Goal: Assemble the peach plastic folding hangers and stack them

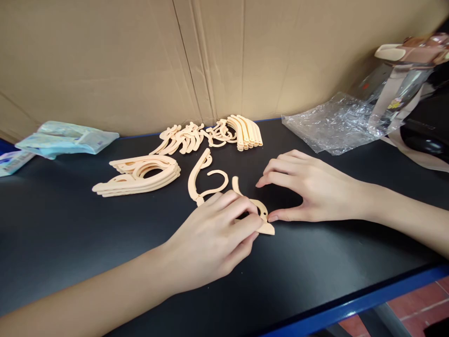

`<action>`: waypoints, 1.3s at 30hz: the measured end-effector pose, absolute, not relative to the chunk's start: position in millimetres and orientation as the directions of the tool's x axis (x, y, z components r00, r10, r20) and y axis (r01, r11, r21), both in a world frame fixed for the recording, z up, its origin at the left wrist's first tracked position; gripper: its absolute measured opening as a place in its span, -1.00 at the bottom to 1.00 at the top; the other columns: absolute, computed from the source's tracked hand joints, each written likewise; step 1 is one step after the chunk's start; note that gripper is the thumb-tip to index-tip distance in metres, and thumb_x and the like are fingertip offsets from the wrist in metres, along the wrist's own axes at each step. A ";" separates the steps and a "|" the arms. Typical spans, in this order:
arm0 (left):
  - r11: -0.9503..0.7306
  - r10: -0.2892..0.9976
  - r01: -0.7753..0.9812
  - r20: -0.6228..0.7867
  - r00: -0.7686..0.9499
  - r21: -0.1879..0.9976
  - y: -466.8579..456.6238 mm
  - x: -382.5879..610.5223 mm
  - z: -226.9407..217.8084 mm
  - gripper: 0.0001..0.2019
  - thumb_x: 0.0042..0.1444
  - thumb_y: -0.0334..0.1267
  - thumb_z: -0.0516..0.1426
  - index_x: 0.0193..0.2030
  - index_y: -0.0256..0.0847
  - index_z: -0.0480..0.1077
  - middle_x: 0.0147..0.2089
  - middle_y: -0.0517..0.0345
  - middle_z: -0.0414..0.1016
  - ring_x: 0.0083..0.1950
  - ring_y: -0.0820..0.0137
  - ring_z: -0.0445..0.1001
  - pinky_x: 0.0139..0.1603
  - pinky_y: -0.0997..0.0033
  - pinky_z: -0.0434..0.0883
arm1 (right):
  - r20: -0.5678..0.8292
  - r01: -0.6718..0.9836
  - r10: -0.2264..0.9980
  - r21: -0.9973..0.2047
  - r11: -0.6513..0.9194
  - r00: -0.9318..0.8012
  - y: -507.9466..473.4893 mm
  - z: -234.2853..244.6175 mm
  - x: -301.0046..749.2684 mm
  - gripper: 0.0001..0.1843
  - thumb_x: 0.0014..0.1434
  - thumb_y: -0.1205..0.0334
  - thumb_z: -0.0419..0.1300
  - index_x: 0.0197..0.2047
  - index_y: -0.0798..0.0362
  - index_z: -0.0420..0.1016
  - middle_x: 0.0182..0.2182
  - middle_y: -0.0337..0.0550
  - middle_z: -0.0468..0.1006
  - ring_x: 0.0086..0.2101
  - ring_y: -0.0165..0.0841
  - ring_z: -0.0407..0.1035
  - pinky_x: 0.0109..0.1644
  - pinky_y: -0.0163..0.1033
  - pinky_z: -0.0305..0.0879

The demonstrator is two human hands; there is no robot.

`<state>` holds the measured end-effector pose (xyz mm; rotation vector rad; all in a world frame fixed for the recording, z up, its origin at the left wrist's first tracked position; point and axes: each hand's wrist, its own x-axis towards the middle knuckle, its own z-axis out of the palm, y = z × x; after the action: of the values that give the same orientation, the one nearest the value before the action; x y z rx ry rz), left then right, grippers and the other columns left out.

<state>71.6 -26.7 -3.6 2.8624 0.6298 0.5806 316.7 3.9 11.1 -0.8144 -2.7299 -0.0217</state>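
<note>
The left hand (213, 238) pins a peach hanger piece (264, 223) flat on the black table (87, 243), its grip closed on it so it lies steady. The right hand (312, 192) arches beside it with its grip wide open (only the thumb tip meets the piece's end). A hooked piece (210, 180) lies just behind, and stacked pieces (140, 175) sit farther back.

No text is legible; print on the blue packets (66, 138) is blurred.

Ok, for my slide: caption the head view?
Left hand and right hand touch a plastic piece on a black table.
</note>
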 end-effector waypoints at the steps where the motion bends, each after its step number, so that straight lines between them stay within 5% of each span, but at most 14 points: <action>1: -0.904 0.423 0.364 0.345 0.838 0.225 -26.4 71.3 -4.1 -0.83 0.30 -0.43 0.06 -0.08 -0.20 0.46 -0.12 0.13 0.49 -0.12 0.34 0.37 -0.07 0.31 0.32 | 0.267 0.529 0.534 -0.098 0.843 -0.802 3.4 11.2 316.3 -0.57 0.24 -0.10 0.21 -0.05 0.12 0.48 -0.18 -0.07 0.52 -0.21 -0.26 0.35 -0.03 -0.12 0.17; 8: -0.926 0.359 0.372 0.441 0.822 0.060 -28.3 71.8 -4.5 -0.79 0.30 -0.49 0.09 -0.01 -0.25 0.49 -0.09 0.14 0.57 -0.16 0.36 0.44 -0.17 0.35 0.41 | 0.210 0.431 0.484 -0.254 0.866 -0.849 -2.1 12.4 312.0 -0.80 0.35 0.25 0.08 -0.09 0.11 0.50 -0.17 -0.10 0.51 -0.19 -0.33 0.34 -0.01 -0.18 0.17; 14: -0.938 0.168 0.285 0.459 0.872 -0.198 -34.7 71.1 -0.5 -0.78 0.34 -0.47 0.04 0.02 -0.40 0.48 -0.15 0.04 0.62 -0.13 0.30 0.55 -0.12 0.31 0.52 | 0.229 0.393 0.444 -0.235 0.889 -0.867 -5.9 11.1 310.0 -0.70 0.40 0.13 0.04 -0.05 0.14 0.50 -0.16 -0.06 0.51 -0.20 -0.32 0.34 -0.04 -0.18 0.19; 20: -0.945 0.090 0.228 0.484 0.871 -0.234 -37.4 69.9 2.0 -0.84 0.28 -0.45 0.13 -0.06 -0.39 0.50 -0.18 0.05 0.65 -0.15 0.31 0.61 -0.14 0.36 0.57 | 0.240 0.363 0.411 -0.220 0.905 -0.879 -8.0 9.8 309.1 -0.68 0.37 0.10 0.09 -0.05 0.16 0.51 -0.12 -0.01 0.51 -0.18 -0.29 0.34 -0.04 -0.16 0.21; 29: -0.971 0.122 0.209 0.518 0.847 -0.113 -37.1 69.1 0.4 -0.89 0.27 -0.44 0.11 -0.24 -0.31 0.47 -0.21 0.08 0.63 -0.21 0.35 0.60 -0.18 0.39 0.57 | 0.237 0.348 0.410 -0.265 0.899 -0.881 -11.3 9.5 307.6 -0.58 0.21 -0.03 0.27 -0.06 0.17 0.49 -0.11 -0.03 0.51 -0.17 -0.29 0.34 -0.04 -0.18 0.24; 32: -0.960 0.181 0.267 0.545 0.819 -0.082 -34.8 69.3 -1.6 -0.91 0.25 -0.45 0.12 -0.17 -0.32 0.46 -0.18 0.09 0.60 -0.14 0.35 0.55 -0.07 0.39 0.53 | 0.209 0.371 0.436 -0.286 0.883 -0.875 -11.0 9.4 307.1 -0.67 0.21 0.09 0.26 -0.05 0.14 0.47 -0.10 -0.05 0.49 -0.16 -0.29 0.34 -0.05 -0.18 0.25; 35: -0.886 0.396 0.460 0.607 0.689 0.055 -30.5 69.7 -1.5 -0.84 0.23 -0.48 0.09 -0.08 -0.30 0.42 -0.06 0.05 0.55 0.06 0.30 0.45 0.16 0.31 0.40 | 0.173 0.425 0.481 -0.281 0.860 -0.859 -6.0 9.7 310.0 -0.76 0.17 0.28 0.22 -0.07 0.11 0.45 -0.06 -0.04 0.47 -0.13 -0.26 0.34 -0.02 -0.16 0.26; 39: -0.641 0.753 0.638 0.509 0.417 0.426 -20.5 68.4 -3.2 -0.75 0.30 -0.42 -0.01 0.07 -0.19 0.32 0.16 0.07 0.42 0.27 0.28 0.28 0.34 0.15 0.23 | 0.174 0.511 0.542 -0.198 0.837 -0.822 7.6 9.4 319.3 -0.77 0.14 0.38 0.13 -0.11 0.09 0.45 -0.04 -0.01 0.46 -0.10 -0.20 0.34 0.03 -0.07 0.25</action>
<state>68.4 -20.5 -3.2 2.5007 1.2401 1.0307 319.3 7.6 9.4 -0.8119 -2.7941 0.2091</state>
